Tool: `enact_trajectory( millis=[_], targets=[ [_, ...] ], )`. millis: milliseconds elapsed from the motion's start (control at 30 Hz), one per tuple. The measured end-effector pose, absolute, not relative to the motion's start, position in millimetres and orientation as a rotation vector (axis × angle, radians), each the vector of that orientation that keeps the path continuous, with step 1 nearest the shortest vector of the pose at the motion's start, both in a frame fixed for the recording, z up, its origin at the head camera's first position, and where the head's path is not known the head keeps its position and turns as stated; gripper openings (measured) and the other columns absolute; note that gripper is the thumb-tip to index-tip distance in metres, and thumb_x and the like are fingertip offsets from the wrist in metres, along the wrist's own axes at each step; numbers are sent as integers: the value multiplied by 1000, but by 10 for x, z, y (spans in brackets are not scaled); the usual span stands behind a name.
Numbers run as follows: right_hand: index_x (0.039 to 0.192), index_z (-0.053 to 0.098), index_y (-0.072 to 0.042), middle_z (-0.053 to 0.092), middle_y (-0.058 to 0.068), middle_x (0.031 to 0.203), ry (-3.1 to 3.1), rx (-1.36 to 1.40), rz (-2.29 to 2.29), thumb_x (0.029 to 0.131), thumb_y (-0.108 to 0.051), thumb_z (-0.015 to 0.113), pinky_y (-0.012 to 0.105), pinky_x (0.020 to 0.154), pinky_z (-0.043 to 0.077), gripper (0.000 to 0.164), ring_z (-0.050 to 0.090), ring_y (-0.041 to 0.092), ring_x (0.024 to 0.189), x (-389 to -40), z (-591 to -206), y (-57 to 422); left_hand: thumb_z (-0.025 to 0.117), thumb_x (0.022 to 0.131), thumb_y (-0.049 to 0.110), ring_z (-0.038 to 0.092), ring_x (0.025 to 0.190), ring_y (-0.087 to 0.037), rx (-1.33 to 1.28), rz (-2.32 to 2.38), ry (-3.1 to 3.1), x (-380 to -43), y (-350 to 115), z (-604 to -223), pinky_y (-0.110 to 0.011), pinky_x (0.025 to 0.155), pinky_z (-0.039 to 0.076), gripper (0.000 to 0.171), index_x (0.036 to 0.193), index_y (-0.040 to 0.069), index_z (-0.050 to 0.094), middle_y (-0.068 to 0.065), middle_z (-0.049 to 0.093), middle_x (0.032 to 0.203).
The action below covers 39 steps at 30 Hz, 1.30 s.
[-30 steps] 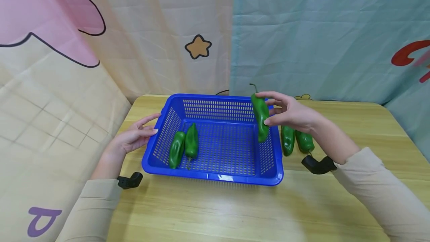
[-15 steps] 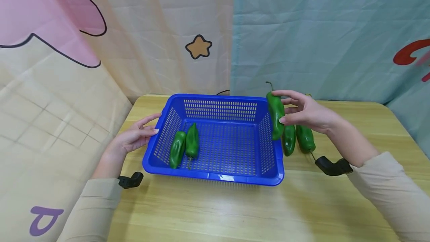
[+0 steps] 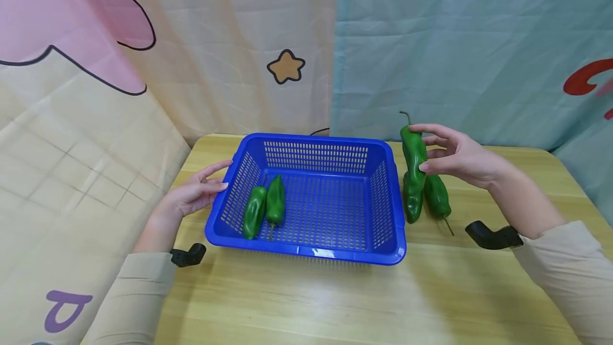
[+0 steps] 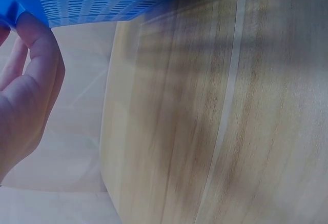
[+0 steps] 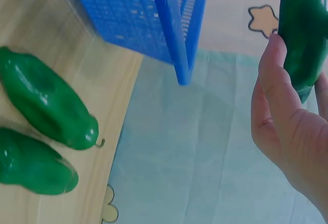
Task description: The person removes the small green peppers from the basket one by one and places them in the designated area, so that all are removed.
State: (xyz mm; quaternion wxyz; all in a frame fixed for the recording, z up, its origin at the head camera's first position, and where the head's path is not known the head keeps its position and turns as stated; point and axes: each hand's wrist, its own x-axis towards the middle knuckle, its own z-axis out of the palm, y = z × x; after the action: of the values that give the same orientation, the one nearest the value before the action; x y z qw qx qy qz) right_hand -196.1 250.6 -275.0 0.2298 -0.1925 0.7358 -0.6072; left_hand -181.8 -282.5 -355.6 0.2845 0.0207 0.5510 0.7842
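My right hand [image 3: 462, 158] pinches a long green pepper [image 3: 413, 148] upright, stem at the top, between the thumb and fingers. It hangs just beyond the right rim of a blue plastic basket [image 3: 306, 252]. In the head view its lower end overlaps another green pepper [image 3: 412, 204] on the table; a third pepper [image 3: 438, 196] lies beside that one. The thumb and index finger of my left hand [image 3: 198, 193] hold the basket's left rim. Inside, at the left, lie two green peppers [image 3: 255, 212]. In the right wrist view the held pepper [image 5: 305, 34] is partly cut off.
The basket stands on a light wooden table [image 3: 297, 302]. A printed curtain [image 3: 407, 57] hangs behind the table and along its left side. Black wrist mounts sit on both wrists, the right mount [image 3: 493, 236] over the table's right part.
My right hand has moved right with its pepper, from over the basket's right end to beyond the rim, above the table peppers. My left hand and the basket have stayed in place.
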Motion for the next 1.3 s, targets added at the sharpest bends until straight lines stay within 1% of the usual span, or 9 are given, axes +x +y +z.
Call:
enact_trajectory(
  millis=[133,233,367,467,700,900,967,1167,1300],
  targets=[
    [143,33,-26,31,12,127,2041,-522,-1664,87,8,56,33,80,52,69,57,18,100,-1967,-2749,2589,46,93,-8,65,87,-20,54,2096,1470,-1815,-2829,-3557,-29,76,55,57,141,15,25,-11,63,105],
    [143,32,-27,27,11,131,2083,-488,-1642,87,7,57,32,80,52,70,55,15,104,-1968,-2757,2649,47,93,-8,65,87,-20,45,2094,1476,-1813,-2829,-3555,-29,76,55,58,141,15,25,-11,63,105],
    [144,31,-28,23,11,133,2106,-460,-1639,87,8,56,32,79,52,71,53,13,106,-1968,-2785,2742,47,93,-7,65,87,-20,26,2088,1489,-1813,-2824,-3552,-29,76,55,58,142,15,24,-11,63,105],
    [144,31,-29,23,10,133,2111,-461,-1642,88,9,54,32,78,52,71,54,13,104,-1967,-2817,2819,47,93,-7,65,87,-20,21,2082,1498,-1811,-2821,-3552,-30,76,55,58,141,15,25,-11,63,105],
    [143,32,-24,28,9,128,2021,-460,-1742,88,13,51,31,76,54,69,56,14,102,-1970,-2941,3018,45,94,-7,65,86,-20,33,2075,1509,-1806,-2821,-3550,-29,76,55,56,141,16,26,-11,63,104],
    [142,32,-24,21,10,131,1994,-417,-1778,88,14,50,30,77,54,69,56,11,103,-1962,-3029,3139,45,94,-8,64,87,-20,42,2085,1505,-1806,-2823,-3553,-29,77,55,53,139,17,29,-10,63,104],
    [142,32,-24,23,9,131,1974,-420,-1793,88,15,49,31,77,54,69,57,11,103,-1959,-3058,3172,45,94,-8,65,87,-20,42,2087,1501,-1805,-2824,-3551,-29,77,55,53,138,17,30,-10,63,104],
    [141,34,-23,37,3,125,1890,-496,-1843,88,18,45,31,78,54,68,58,15,102,-1951,-3139,3270,44,94,-8,65,88,-21,48,2094,1489,-1802,-2831,-3554,-30,77,55,53,138,17,31,-11,63,105],
    [142,34,-22,39,2,125,1881,-516,-1844,87,19,45,31,77,54,69,58,15,102,-1948,-3169,3323,43,94,-8,65,88,-20,41,2092,1493,-1800,-2831,-3548,-29,77,55,52,138,18,32,-10,63,106]
  ],
)
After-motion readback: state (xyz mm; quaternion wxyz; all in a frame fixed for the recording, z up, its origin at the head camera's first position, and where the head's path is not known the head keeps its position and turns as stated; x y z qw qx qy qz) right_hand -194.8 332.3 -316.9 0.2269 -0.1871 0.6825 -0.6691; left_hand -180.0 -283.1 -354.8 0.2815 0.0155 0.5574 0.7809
